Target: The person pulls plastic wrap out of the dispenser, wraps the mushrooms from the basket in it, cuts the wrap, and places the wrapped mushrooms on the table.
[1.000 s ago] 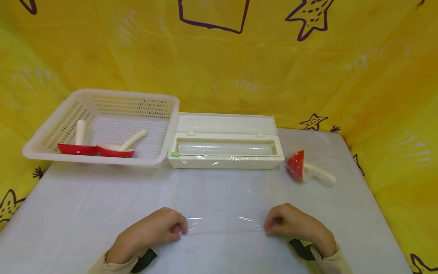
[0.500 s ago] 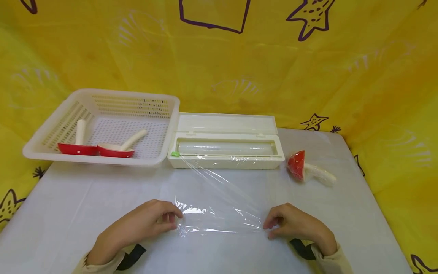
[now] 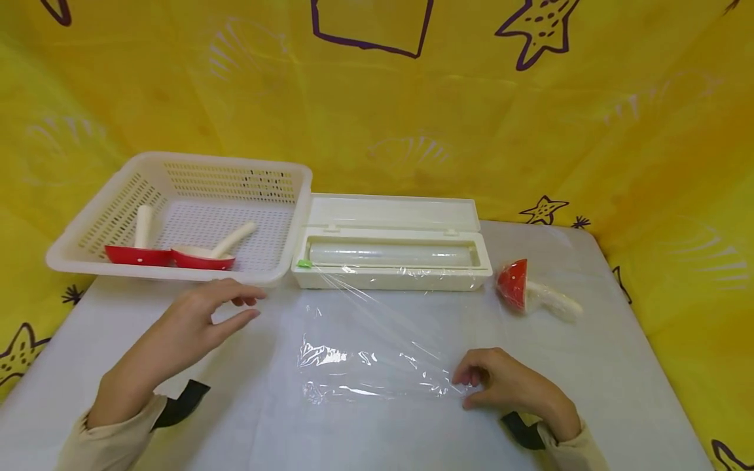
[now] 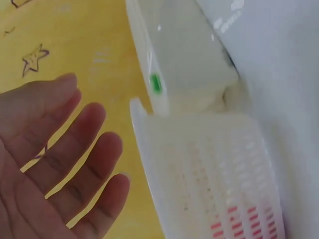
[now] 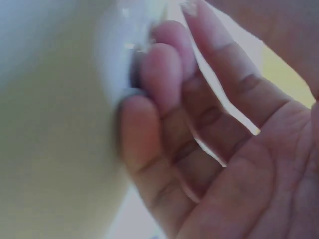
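Observation:
A sheet of cling film [image 3: 353, 356] lies pulled out on the table, running forward from the roll in a white dispenser box [image 3: 391, 278] with its lid raised. My left hand [image 3: 203, 317] is in the air before the basket, fingers extended, thumb apart and nothing held; the left wrist view shows its spread fingers [image 4: 102, 169] beside the basket wall. At the film's front right corner is my right hand [image 3: 509, 379], fingers loosely bent and thumb apart from them. In the right wrist view its palm [image 5: 249, 184] holds nothing.
A white plastic basket [image 3: 303, 196] at the back left holds two red ladles [image 3: 203, 260] with cream handles. Right of the box lies another red ladle [image 3: 512, 286], wrapped in film. A yellow patterned cloth [image 3: 377, 98] hangs behind the table.
My left hand has let go of the film's edge and moved left and up toward the basket. The right thumb and fingers have parted at the film's corner. The film now lies creased diagonally.

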Demonstrator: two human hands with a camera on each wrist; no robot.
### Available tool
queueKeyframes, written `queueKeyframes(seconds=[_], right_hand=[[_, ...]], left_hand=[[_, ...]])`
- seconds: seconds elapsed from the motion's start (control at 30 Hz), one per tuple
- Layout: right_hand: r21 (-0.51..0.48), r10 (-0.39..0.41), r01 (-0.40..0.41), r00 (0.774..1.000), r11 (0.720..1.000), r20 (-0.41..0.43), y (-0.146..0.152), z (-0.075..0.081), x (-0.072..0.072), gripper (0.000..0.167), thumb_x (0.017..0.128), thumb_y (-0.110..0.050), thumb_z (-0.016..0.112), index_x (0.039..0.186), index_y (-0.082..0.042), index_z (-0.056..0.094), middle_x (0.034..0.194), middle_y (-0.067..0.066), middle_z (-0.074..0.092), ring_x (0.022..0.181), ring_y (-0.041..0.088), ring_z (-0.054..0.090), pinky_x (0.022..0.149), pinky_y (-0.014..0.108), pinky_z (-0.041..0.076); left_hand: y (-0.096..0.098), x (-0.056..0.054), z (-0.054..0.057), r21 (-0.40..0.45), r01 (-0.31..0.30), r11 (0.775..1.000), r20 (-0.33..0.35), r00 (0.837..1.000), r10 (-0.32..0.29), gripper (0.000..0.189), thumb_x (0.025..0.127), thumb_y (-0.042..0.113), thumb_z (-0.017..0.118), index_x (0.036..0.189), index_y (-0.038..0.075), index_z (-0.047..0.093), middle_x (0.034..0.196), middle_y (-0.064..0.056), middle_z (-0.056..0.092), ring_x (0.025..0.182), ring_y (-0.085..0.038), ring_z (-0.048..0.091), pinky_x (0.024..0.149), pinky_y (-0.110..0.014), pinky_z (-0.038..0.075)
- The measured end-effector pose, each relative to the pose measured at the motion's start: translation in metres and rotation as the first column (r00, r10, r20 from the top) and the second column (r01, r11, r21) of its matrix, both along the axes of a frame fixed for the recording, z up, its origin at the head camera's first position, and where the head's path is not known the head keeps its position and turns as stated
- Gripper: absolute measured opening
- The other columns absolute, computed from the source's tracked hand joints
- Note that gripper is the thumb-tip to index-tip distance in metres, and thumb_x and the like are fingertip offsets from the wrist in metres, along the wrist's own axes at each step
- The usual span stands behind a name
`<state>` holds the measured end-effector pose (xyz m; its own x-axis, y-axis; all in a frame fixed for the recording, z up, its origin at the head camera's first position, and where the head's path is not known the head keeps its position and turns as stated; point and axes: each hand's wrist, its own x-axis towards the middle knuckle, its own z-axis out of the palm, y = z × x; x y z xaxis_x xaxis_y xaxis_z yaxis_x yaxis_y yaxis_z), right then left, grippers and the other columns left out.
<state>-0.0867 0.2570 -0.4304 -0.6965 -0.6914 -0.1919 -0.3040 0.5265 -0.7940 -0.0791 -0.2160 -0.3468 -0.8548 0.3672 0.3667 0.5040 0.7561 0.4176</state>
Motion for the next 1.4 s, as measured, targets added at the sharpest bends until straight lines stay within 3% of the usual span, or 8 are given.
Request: queueKeyframes(seconds=[0.17,0.3,0.47,0.7,0.87,1.1,1.27,1.4], right_hand=[[-0.026,-0.044,0.041,0.995,0.999,-0.093,0.005,-0.005,0.004,0.027,0.075,-0.019,0.086,0.096,-0.015,0.07,0.084,-0.005,0.062,0.075,0.003,0.054,0.066,0.019,0.049],[-0.055,-0.063,0.056,0.988,0.997,-0.142,0.007,-0.008,0.006,0.027,0.075,-0.02,0.086,0.096,-0.016,0.07,0.082,-0.005,0.06,0.074,0.006,0.054,0.064,0.019,0.048],[-0.074,-0.058,0.049,0.989,0.996,-0.135,0.009,-0.011,0.005,0.03,0.075,-0.021,0.087,0.098,-0.015,0.07,0.082,-0.004,0.059,0.074,0.007,0.054,0.064,0.019,0.048],[-0.063,-0.042,0.034,0.99,0.997,-0.135,0.009,-0.016,0.003,0.03,0.076,-0.022,0.086,0.099,-0.013,0.069,0.082,-0.005,0.058,0.076,0.001,0.052,0.066,0.018,0.048],[-0.08,-0.043,0.032,0.989,0.996,-0.138,0.008,-0.018,0.003,0.029,0.076,-0.021,0.085,0.099,-0.013,0.068,0.082,-0.004,0.058,0.076,0.002,0.052,0.065,0.018,0.048],[-0.082,-0.049,0.041,0.993,0.996,-0.107,0.008,-0.017,0.004,0.029,0.076,-0.02,0.085,0.099,-0.012,0.068,0.081,-0.004,0.058,0.075,0.003,0.053,0.065,0.019,0.048],[-0.091,-0.046,0.036,0.992,0.995,-0.116,0.008,-0.018,0.003,0.028,0.077,-0.019,0.085,0.098,-0.012,0.068,0.081,-0.003,0.058,0.075,0.002,0.053,0.064,0.018,0.048],[-0.094,-0.049,0.037,0.991,0.995,-0.122,0.008,-0.019,0.003,0.027,0.077,-0.018,0.084,0.098,-0.013,0.069,0.08,-0.002,0.058,0.074,0.002,0.053,0.063,0.018,0.048]], left_hand=[[-0.02,-0.017,0.002,0.001,-0.058,0.998,-0.06,0.996,0.058,0.035,0.073,-0.001,0.082,0.106,0.01,0.073,0.106,-0.007,0.074,0.101,-0.026,0.063,0.093,0.001,0.031],[-0.034,-0.031,-0.001,-0.031,-0.099,0.995,-0.078,0.992,0.096,0.031,0.076,-0.002,0.08,0.105,0.008,0.074,0.101,-0.01,0.074,0.096,-0.027,0.061,0.086,-0.018,0.041],[-0.049,-0.048,-0.003,-0.089,-0.131,0.987,0.016,0.991,0.133,0.022,0.082,0.003,0.076,0.103,0.007,0.074,0.1,-0.013,0.073,0.095,-0.031,0.064,0.081,-0.034,0.045],[-0.066,-0.066,-0.001,-0.093,-0.155,0.983,0.155,0.973,0.169,0.025,0.084,0.01,0.078,0.108,0.004,0.073,0.106,-0.021,0.072,0.094,-0.035,0.064,0.074,-0.015,0.043],[-0.071,-0.074,0.002,-0.107,-0.141,0.984,0.199,0.967,0.16,0.028,0.082,0.008,0.079,0.108,0.002,0.073,0.104,-0.022,0.071,0.093,-0.035,0.064,0.071,-0.02,0.048],[-0.075,-0.087,0.002,-0.155,-0.143,0.977,0.356,0.915,0.191,0.03,0.084,0.017,0.078,0.11,0.003,0.072,0.106,-0.021,0.07,0.097,-0.035,0.062,0.075,-0.03,0.049],[-0.08,-0.093,0.001,-0.23,-0.157,0.961,0.429,0.87,0.244,0.033,0.087,0.023,0.075,0.113,0.002,0.07,0.108,-0.025,0.068,0.1,-0.039,0.059,0.08,-0.043,0.047],[-0.083,-0.096,0.004,-0.28,-0.167,0.945,0.46,0.841,0.285,0.037,0.089,0.025,0.073,0.115,-0.001,0.069,0.106,-0.026,0.067,0.095,-0.037,0.058,0.077,-0.042,0.047]])
